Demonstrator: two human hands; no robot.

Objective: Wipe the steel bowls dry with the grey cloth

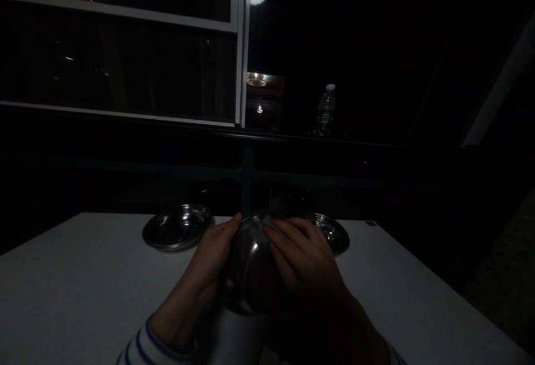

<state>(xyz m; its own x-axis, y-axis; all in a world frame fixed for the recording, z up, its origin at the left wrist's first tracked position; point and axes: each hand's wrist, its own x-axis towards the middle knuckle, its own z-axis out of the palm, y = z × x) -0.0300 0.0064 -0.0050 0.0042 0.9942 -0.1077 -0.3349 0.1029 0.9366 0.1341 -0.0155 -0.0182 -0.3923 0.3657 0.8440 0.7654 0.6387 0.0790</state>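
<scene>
A shiny metal bowl [251, 267] is held up, tilted, over the near middle of the table. My left hand [213, 253] grips it from the left side, thumb up along the rim. Across its upper right side lie the bent fingers of my right hand [305, 248], pressed to the metal. A pale, greyish patch shows by the right fingertips; whether it is a thin cloth or a reflection I cannot tell. Behind the left hand a round metal dish [178, 228] rests on the table. Another metal dish [338, 235] is partly hidden behind the right hand.
The white table [83, 276] has its far edge just beyond the dishes, with a small dark label [370, 223] at the far right corner. Past it, a plastic bottle [326, 111] stands on a ledge beside a white window frame [241, 47]. The surroundings are very dark.
</scene>
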